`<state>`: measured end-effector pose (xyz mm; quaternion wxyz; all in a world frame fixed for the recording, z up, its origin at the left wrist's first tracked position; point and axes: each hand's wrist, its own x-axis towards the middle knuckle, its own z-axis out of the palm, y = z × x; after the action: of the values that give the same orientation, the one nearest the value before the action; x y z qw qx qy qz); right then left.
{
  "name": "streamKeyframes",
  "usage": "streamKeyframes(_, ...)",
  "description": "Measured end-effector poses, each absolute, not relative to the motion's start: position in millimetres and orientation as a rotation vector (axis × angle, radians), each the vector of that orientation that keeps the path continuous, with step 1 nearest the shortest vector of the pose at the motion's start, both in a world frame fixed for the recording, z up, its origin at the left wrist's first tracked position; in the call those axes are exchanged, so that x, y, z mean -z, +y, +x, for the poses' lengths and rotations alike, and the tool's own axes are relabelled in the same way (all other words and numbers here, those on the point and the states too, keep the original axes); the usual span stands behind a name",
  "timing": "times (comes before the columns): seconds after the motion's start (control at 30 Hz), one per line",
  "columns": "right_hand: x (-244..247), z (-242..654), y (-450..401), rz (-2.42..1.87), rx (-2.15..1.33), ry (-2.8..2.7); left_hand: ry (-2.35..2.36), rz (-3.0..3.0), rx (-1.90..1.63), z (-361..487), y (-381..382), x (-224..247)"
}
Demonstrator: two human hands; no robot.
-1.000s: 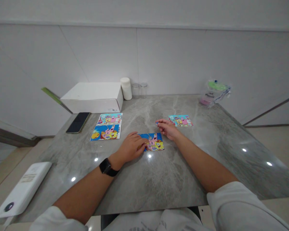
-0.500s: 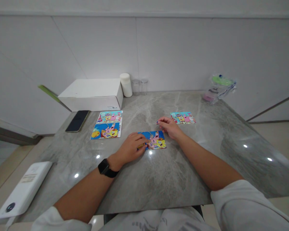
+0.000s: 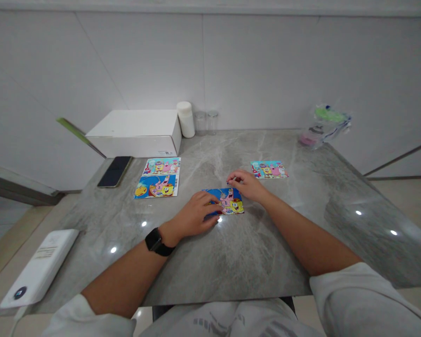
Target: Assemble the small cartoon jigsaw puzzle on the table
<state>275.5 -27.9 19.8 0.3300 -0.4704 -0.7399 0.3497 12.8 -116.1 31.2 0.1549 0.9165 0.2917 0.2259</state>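
On the grey table in front of me lies a blue cartoon picture card point(image 3: 236, 202) with a pink starfish and a yellow sponge figure. My left hand point(image 3: 199, 213) rests across its left part, fingers spread and touching it, covering that side. At the card's top right edge is my right hand point(image 3: 245, 184), thumb and fingertips pinched on a tiny dark piece point(image 3: 228, 182), too small to identify. Just beyond the right hand is a light-blue cartoon card point(image 3: 269, 169). A reference sheet point(image 3: 157, 186) bearing both pictures lies to the left.
A phone point(image 3: 115, 172) and a white box point(image 3: 135, 133) occupy the left back. Beside the box stand a white bottle point(image 3: 185, 120) and two clear jars point(image 3: 206, 123). A plastic bag point(image 3: 324, 127) sits at the back right. A white power bank point(image 3: 38, 267) with a cable is near left.
My right hand's pinched fingertips have come to the blue card's top edge. The left hand's fingers have spread and shifted slightly over the card. The view has tilted a little.
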Motion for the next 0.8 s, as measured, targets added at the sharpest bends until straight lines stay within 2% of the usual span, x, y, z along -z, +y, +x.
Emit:
streamKeyframes(0.27, -21, 263, -40, -1.267, -0.937, -2.181, 0.680, 2.624, -0.584, 16, -121, -33)
streamKeyframes(0.63, -18, 259, -40, -1.262, -0.937, -2.157, 0.627, 2.608, -0.533, 18, -122, -33)
streamKeyframes(0.73, -23, 259, -40, -1.226, -1.061, -2.019, 0.639, 2.612, -0.540, 18, -122, -34)
streamKeyframes(0.8, -26, 260, -41, -1.225, -1.276, -1.873, 0.657, 2.616, -0.547, 18, -122, -34)
